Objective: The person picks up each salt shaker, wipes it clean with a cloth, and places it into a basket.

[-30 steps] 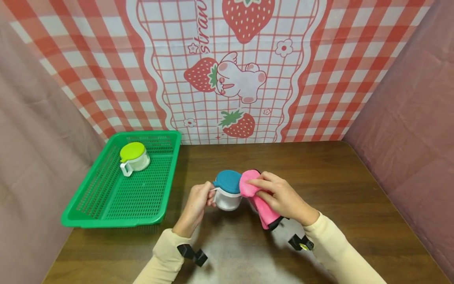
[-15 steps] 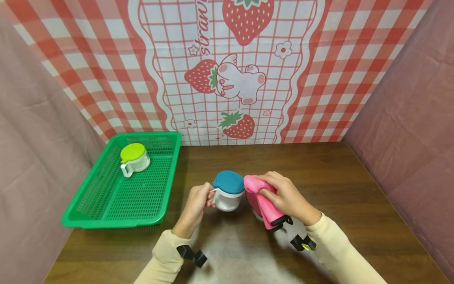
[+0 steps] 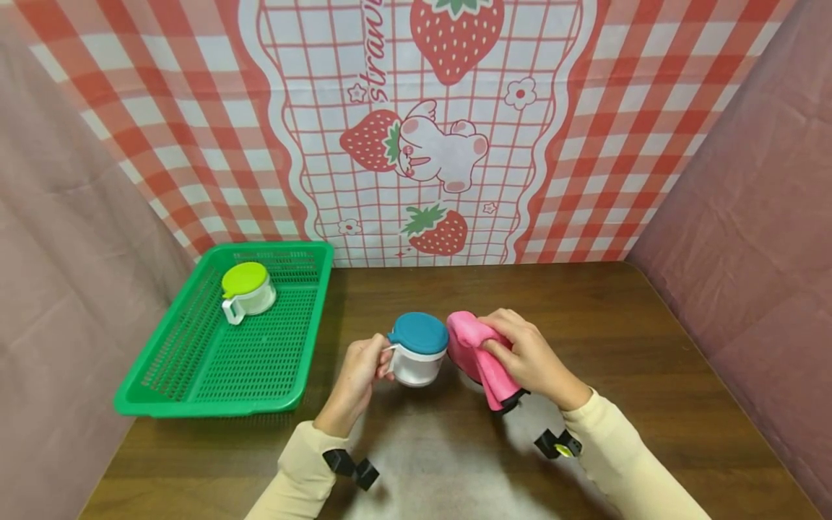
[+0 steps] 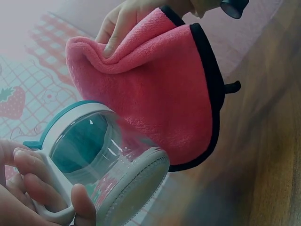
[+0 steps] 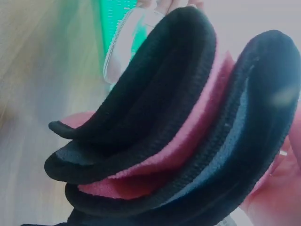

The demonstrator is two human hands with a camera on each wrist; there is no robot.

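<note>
By its white handle, my left hand [image 3: 356,372] grips a clear jar [image 3: 417,366] with a blue lid [image 3: 419,333]. In the left wrist view the glass jar [image 4: 127,165] is tilted, and fingers [image 4: 40,188] wrap through its handle. My right hand [image 3: 529,355] pinches a folded pink cloth [image 3: 484,361] with black edging, close to the jar's right side. Whether cloth and glass touch, I cannot tell. In the right wrist view the folded layers of the cloth [image 5: 193,136] cover most of the jar [image 5: 124,47].
A green plastic basket [image 3: 304,361] stands at the left of the wooden table [image 3: 624,347]. Inside it sits a similar jar [image 3: 258,297] with a lime-green lid [image 3: 244,278]. A checked strawberry-print curtain [image 3: 429,144] hangs behind the table.
My right hand and the cloth have shifted slightly right, off the edge of the blue lid, and the cloth is bunched differently. The left hand and jar have barely moved.
</note>
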